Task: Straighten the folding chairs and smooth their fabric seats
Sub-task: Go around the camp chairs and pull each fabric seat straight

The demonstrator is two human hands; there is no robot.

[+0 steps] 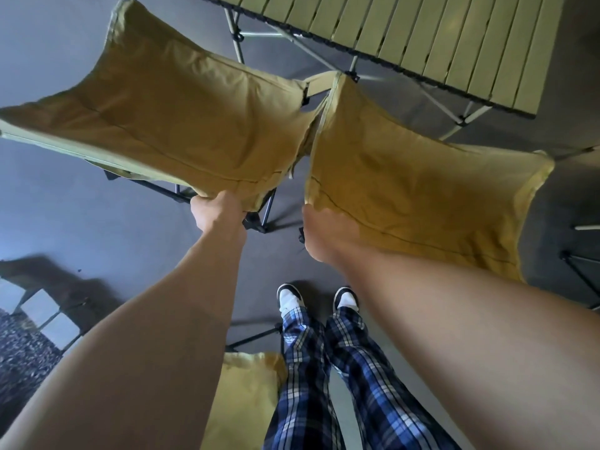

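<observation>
Two folding chairs with mustard-yellow fabric seats stand side by side before me. The left chair [156, 115] has a black frame showing beneath it. My left hand [219, 214] grips the near corner of its fabric, fingers curled under the edge. The right chair [418, 190] sits close beside it, their inner edges almost touching. My right hand [324, 235] holds the right chair's near-left corner, with the fingers hidden under the cloth. Both seats show soft creases.
A slatted folding table [422, 43] on thin metal legs stands behind the chairs. A third yellow seat [243, 397] lies by my left leg. Pale paving blocks [42, 306] and gravel edge the grey floor at the left. Black frame legs [581, 264] stand at the right.
</observation>
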